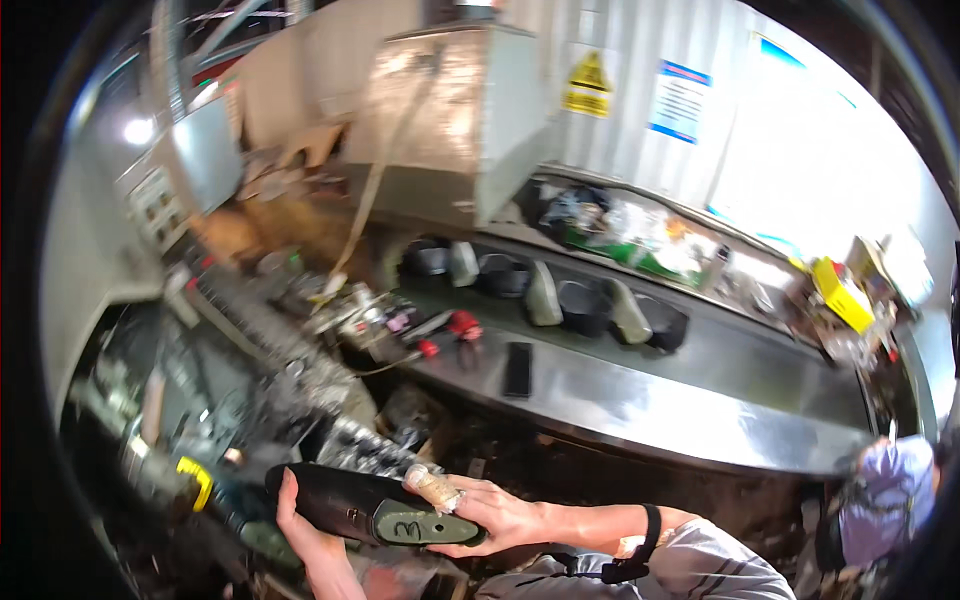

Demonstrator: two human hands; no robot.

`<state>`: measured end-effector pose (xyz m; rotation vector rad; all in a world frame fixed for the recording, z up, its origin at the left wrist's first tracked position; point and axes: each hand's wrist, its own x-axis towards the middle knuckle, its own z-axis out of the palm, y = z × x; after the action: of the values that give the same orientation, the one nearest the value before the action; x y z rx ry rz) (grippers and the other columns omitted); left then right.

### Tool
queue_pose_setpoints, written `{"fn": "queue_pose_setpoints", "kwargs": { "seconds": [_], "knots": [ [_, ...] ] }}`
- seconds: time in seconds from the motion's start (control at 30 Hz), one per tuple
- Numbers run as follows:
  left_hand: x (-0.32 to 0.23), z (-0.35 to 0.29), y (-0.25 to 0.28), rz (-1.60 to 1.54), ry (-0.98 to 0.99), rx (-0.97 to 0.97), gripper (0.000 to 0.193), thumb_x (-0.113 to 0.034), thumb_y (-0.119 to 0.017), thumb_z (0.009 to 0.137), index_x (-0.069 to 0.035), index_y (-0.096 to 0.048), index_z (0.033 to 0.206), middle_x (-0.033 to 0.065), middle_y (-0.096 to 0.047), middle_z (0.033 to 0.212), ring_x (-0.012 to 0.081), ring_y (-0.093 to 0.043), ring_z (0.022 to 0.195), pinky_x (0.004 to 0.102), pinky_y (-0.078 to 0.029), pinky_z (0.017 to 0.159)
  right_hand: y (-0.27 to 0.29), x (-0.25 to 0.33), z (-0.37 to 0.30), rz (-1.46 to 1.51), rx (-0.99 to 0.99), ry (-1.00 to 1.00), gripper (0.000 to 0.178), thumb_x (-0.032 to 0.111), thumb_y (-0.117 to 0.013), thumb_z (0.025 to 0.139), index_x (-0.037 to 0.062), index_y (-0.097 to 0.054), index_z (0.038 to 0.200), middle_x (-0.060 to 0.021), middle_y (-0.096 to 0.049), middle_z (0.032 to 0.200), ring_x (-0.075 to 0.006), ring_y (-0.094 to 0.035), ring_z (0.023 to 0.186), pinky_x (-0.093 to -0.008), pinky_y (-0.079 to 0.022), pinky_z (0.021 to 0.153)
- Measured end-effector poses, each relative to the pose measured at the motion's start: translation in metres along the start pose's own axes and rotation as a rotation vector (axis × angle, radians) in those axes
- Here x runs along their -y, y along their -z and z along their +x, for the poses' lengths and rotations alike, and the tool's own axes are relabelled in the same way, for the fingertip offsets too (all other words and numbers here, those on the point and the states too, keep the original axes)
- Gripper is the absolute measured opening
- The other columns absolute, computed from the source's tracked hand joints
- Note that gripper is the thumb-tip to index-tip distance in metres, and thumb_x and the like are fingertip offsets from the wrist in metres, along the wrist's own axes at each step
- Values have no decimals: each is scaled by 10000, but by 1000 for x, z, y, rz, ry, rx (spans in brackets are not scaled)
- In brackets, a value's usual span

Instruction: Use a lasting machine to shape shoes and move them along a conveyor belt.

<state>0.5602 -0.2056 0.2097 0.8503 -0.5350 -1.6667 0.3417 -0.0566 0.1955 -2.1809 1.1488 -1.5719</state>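
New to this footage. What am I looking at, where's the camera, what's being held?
One picture, from a wide fisheye camera worn on a person's head, looking down; that is why straight edges bend. No machine arm: two bare hands. The left hand supports a black shoe on its olive-green last from below; the right hand, one finger wrapped in tape, grips its heel end. Ahead runs a steel workbench carrying a row of more shoes on lasts, a flat black object and red-handled tools. Another person is at the right edge.

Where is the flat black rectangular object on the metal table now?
In the head view, the flat black object lies alone on the metal table, centre, just right of the red-capped items.
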Motion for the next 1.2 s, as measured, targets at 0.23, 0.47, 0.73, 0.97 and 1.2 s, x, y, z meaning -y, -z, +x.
{"fn": "queue_pose_setpoints", "kwargs": {
  "seconds": [0.23, 0.47, 0.73, 0.97, 1.2],
  "knots": [
    [208, 18, -76, 451, 745, 392, 482, -431, -620, 956, -33, -607, 1228, 146, -674, 1163, 290, -679, 1004, 504, -533, 918, 125, -39, -155, 280, -839, -1088, 719, 189, -854, 761, 16, -566, 1396, -132, -552, 1429, -232, -481, 1341, -359, -322, 1152],
    [315, 18, -92, 881, 575, 544, 421, -174, -616, 996, 27, -550, 1360, 225, -609, 1318, 318, -621, 1208, 418, -519, 1022, 382, -88, -424, 460, -1841, -889, 340, 328, -727, 902, 75, -620, 1104, -99, -678, 992, -237, -681, 841, -431, -586, 779],
    [341, 34, -85, 1000, 634, 298, 437, -207, -651, 970, 14, -568, 1337, 215, -637, 1259, 343, -641, 1159, 439, -538, 994, 502, -239, -514, 213, -2192, -673, 983, 172, -788, 875, 211, -81, 1557, -166, -593, 1221, -322, -667, 995, -492, -575, 858],
    [349, 47, -137, 1102, 587, 399, 432, -214, -666, 966, 11, -579, 1325, 181, -656, 1235, 295, -656, 1141, 409, -542, 982, 489, -347, -394, 323, -1869, -1263, 1281, 177, -845, 812, 317, 175, 1574, -140, -374, 1523, -292, -507, 1234, -552, -422, 958],
    [461, 61, -230, 1118, 711, 753, 372, -118, -636, 964, 58, -579, 1286, 163, -672, 1188, 264, -682, 1063, 367, -564, 941, 454, -276, -406, 661, -1934, -535, 748, 149, -718, 932, 379, -298, 1507, -16, -507, 1445, -251, -502, 1311, -590, -345, 1056]
  ]
}}
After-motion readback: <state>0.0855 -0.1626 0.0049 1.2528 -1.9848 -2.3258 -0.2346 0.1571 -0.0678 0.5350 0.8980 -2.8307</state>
